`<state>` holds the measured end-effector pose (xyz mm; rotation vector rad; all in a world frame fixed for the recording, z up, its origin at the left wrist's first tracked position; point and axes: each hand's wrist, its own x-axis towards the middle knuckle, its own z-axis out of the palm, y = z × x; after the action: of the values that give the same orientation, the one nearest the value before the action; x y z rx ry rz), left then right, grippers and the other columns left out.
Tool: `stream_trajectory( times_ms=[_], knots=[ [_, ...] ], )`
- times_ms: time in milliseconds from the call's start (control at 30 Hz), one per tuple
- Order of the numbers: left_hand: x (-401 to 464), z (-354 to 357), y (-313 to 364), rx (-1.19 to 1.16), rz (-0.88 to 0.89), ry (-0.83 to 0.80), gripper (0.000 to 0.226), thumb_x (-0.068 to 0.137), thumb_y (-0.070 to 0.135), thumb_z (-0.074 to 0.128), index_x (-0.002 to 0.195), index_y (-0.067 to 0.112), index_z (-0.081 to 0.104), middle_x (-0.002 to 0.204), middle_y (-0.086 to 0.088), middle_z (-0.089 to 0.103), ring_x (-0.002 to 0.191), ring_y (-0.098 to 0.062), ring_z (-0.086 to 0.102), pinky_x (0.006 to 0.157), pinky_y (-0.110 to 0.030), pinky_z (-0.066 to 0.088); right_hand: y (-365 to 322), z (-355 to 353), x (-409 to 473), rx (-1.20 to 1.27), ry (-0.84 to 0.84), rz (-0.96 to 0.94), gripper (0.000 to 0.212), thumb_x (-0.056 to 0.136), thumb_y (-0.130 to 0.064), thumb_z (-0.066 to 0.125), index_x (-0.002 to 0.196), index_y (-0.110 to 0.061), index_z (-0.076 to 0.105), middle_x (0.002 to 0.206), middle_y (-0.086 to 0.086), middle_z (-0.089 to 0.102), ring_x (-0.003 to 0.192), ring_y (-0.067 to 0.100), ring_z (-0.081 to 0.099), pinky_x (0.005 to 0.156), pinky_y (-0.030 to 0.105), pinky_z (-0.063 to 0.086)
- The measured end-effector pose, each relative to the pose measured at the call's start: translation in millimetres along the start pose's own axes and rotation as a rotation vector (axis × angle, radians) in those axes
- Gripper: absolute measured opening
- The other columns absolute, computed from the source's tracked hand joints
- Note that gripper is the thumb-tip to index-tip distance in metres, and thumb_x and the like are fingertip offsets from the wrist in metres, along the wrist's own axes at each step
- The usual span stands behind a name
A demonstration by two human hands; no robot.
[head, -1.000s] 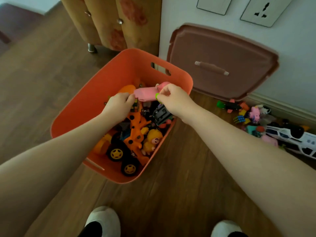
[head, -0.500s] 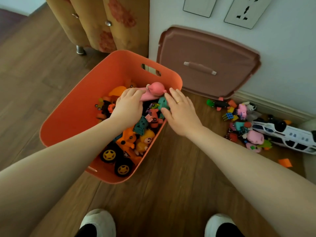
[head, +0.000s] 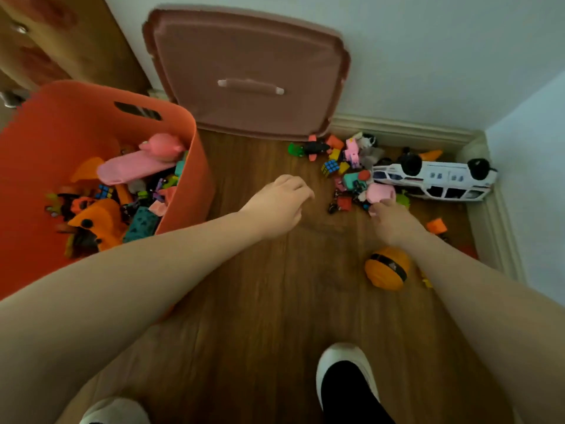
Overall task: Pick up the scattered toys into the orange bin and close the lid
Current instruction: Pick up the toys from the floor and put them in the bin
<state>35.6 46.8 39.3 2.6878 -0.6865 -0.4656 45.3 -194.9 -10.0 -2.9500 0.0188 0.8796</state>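
The orange bin stands at the left, holding several toys with a long pink toy on top. Its brownish lid leans upright against the wall. A heap of small toys lies on the floor by the baseboard, beside an overturned white toy bus. My left hand hovers over bare floor between bin and heap, fingers loosely curled, holding nothing. My right hand reaches the heap's near edge, fingertips touching a pink toy; a grip on it is not visible.
An orange round toy lies on the floor under my right forearm. A small orange piece sits near the right baseboard. A wooden cabinet stands behind the bin. My slippered feet are at the bottom.
Both hands left the bin and swung right toward the heap on the floor. The long pink toy stayed in the bin. The view turned right.
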Motion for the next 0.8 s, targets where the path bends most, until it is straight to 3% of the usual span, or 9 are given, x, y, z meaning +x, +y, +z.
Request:
stream_trajectory(
  times_ms=[167,267,400,600,700,800],
  knots=[
    [45,31,4,-0.054,-0.149,-0.168,0.052,0.093,0.014,0.050,0.142,0.020,0.034,0.148,-0.002,0.030,0.127,-0.022,0.044,0.100,-0.035,0.045,43,17,9,0.081,-0.059,0.014,0.041,0.099,-0.012,0.034,0.139,-0.007,0.040,0.145,0.019,0.036,0.133,0.036,0.034,0.107,0.040,0.030],
    [76,49,1,-0.098,-0.261,-0.219,0.060,0.091,0.009,0.050,0.145,0.020,0.028,0.151,-0.006,0.022,0.125,-0.026,0.046,0.096,-0.034,0.046,45,20,26,0.152,-0.003,-0.042,0.042,0.097,-0.010,0.036,0.138,-0.012,0.043,0.144,0.016,0.039,0.129,0.036,0.037,0.105,0.044,0.036],
    [113,72,2,-0.090,-0.261,-0.306,0.070,0.089,0.008,0.052,0.149,0.020,0.016,0.154,-0.008,0.011,0.127,-0.032,0.042,0.098,-0.037,0.044,30,15,51,0.124,-0.014,-0.188,0.033,0.096,-0.015,0.038,0.123,-0.009,0.054,0.128,0.013,0.051,0.117,0.032,0.048,0.093,0.044,0.045],
    [163,108,22,-0.222,-0.311,-0.191,0.094,0.081,0.035,0.069,0.149,0.017,0.006,0.154,-0.014,0.003,0.131,-0.039,0.033,0.103,-0.046,0.038,21,8,82,0.251,0.030,-0.188,0.038,0.100,-0.020,0.037,0.134,-0.005,0.041,0.135,0.016,0.047,0.123,0.028,0.045,0.101,0.036,0.037],
    [175,119,33,-0.180,-0.368,-0.174,0.101,0.078,0.038,0.071,0.149,0.017,0.002,0.154,-0.015,0.004,0.134,-0.039,0.026,0.099,-0.048,0.038,23,12,88,0.260,0.026,-0.163,0.050,0.096,-0.013,0.040,0.144,-0.004,0.026,0.148,0.016,0.032,0.132,0.029,0.036,0.106,0.036,0.033],
    [178,127,30,-0.101,-0.356,-0.103,0.093,0.083,0.031,0.067,0.149,0.016,0.004,0.150,-0.015,0.013,0.129,-0.036,0.031,0.090,-0.043,0.045,26,21,89,0.222,0.071,-0.135,0.063,0.094,-0.013,0.044,0.149,-0.010,0.013,0.155,0.009,0.017,0.127,0.030,0.041,0.092,0.037,0.043]
  ],
)
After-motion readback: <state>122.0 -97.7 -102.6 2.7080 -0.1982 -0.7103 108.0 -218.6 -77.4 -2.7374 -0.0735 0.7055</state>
